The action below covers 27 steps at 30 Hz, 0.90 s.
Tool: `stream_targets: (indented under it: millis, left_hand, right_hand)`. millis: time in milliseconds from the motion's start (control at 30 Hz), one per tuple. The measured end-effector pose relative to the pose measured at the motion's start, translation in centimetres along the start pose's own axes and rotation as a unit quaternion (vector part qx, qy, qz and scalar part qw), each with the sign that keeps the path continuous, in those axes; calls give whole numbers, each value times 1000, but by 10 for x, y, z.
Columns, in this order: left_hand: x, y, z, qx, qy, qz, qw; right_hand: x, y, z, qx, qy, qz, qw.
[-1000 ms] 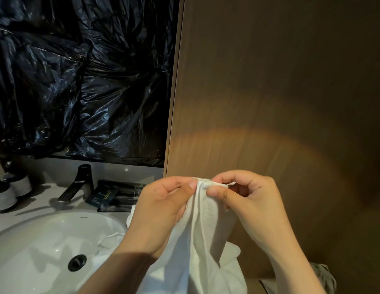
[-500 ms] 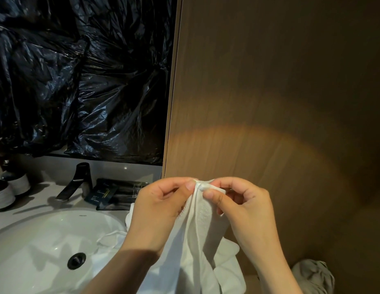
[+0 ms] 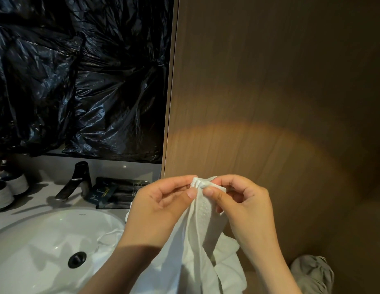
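1. The towel (image 3: 203,211) is soft, light and limp. It hangs near, just right of the sink (image 3: 36,240), and is best held by its bunched top edge.
2. The left hand (image 3: 161,205) and right hand (image 3: 244,205) both pinch that edge, thumbs close together.
3. Compared with earlier, the pinch is unchanged and the hands have barely shifted.

Around the sink (image 3: 25,251): faucet (image 3: 75,180) at 12 o'clock, packets (image 3: 112,193) at 1, jars (image 3: 6,192) at 10, towel (image 3: 197,240) over its 3 o'clock rim.
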State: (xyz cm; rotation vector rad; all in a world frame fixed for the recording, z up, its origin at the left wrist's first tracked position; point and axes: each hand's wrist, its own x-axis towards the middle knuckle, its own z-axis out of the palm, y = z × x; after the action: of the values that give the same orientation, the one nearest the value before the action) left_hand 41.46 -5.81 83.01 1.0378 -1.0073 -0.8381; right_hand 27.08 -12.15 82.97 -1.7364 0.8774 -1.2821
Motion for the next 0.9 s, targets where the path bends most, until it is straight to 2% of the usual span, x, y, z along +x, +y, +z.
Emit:
stream_targets:
  millis: [333,467,600,733,900]
  left_hand:
    - [3,-4,-7,15,14,28,999]
    - [9,-1,-16,22,34,45,998]
    - [21,6,-28,37,52,60,996]
    - [34,13,-36,95,60,92,989]
    - [45,19,-43,149,76,122,978]
  right_hand:
    - [2,-2,-3,-1,-38,-12,999]
    - [4,6,-27,-80,-68,6,994]
    - [7,22,-55,-205,-75,4,976]
    - [11,26,-71,-280,-100,-27,954]
    - [25,15,-74,-337,-74,-109,932]
